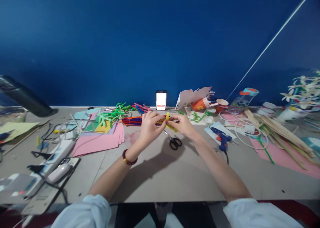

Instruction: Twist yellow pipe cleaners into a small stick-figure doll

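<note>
Close together over the middle of the table, my left hand and my right hand pinch a yellow fuzzy pipe cleaner between their fingertips. One yellow part stands up between the fingers and another hangs below the right fingers; its exact shape is partly covered. Black-handled scissors lie just beneath, blades pointing toward my hands. Behind my left hand rests a bundle of orange, red and purple pipe cleaners. A phone with a lit screen leans upright against the blue wall.
To the left lie pink paper sheets, green pipe cleaner pieces, a power strip with cables and a dark bottle. On the right are a blue glue gun, an orange paper cup, dried leaves and white flowers.
</note>
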Demonstrator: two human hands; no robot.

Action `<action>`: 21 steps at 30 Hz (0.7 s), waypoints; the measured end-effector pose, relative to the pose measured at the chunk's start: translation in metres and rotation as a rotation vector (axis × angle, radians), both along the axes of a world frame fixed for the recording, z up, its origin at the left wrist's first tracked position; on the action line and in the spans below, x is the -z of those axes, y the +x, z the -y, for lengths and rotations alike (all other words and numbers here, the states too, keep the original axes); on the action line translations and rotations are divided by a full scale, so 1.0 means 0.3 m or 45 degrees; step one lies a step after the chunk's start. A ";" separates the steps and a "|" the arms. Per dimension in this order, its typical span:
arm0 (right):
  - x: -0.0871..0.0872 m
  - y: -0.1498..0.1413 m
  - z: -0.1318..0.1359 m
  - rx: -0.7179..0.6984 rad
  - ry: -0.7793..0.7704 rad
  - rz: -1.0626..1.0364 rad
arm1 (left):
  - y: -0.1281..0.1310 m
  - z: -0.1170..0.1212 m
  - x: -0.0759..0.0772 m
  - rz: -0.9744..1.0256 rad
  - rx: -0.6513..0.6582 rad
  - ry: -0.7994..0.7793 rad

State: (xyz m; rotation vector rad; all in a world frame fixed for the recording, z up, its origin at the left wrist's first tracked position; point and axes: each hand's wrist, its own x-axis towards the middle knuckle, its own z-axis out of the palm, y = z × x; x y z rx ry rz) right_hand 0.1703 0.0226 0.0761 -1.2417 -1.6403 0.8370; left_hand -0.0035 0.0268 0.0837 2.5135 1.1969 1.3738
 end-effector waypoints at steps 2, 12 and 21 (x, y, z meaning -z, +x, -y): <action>-0.004 -0.007 0.007 0.047 0.100 0.056 | 0.001 0.003 0.001 -0.030 -0.041 0.066; 0.000 -0.013 0.023 0.252 0.461 0.398 | 0.034 -0.009 0.046 0.411 0.174 -0.182; -0.003 -0.047 0.063 0.426 0.854 0.946 | 0.041 0.000 0.059 0.482 0.194 -0.283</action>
